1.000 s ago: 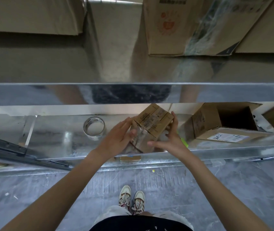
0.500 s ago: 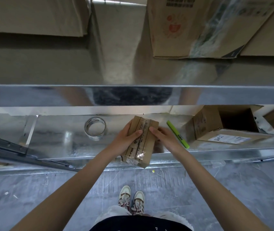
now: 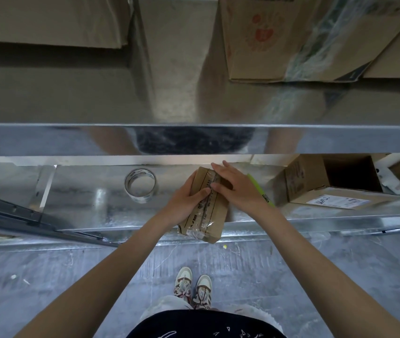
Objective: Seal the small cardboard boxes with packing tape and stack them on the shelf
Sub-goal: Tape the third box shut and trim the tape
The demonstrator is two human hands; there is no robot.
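The small box (image 3: 206,206) lies on the lower metal shelf (image 3: 91,206), its near end reaching over the front edge, with a strip of clear tape along the top. The left hand (image 3: 185,200) grips the box from its left side, thumb curled on top beside the tape, while the right hand (image 3: 236,187) lies flat on the far part of the top, fingers straight and close together. A tape roll (image 3: 140,185) stands left of the box, apart from it, and an open box (image 3: 335,181) lies to the right.

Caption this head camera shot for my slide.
Left hand grips small cardboard box while right hand presses its tape.
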